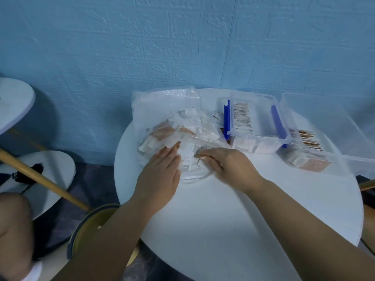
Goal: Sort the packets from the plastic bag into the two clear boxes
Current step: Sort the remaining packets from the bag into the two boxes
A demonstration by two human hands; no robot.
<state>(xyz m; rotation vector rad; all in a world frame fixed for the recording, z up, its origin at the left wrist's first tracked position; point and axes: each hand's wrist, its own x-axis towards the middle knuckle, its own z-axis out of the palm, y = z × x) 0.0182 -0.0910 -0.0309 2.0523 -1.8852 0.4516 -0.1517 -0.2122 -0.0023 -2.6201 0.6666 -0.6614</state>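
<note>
Light, thin and likely slippery, the packets (187, 157) are heaped at the near mouth of the plastic bag (162, 118), pressed under the flat left hand (162, 171), while the right hand (229, 165) is curled there, its grasp not discernible; each is best pinched by an edge

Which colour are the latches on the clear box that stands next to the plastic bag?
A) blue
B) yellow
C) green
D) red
A: the clear box just right of the plastic bag carries blue latches, one on each of its two sides.
</note>
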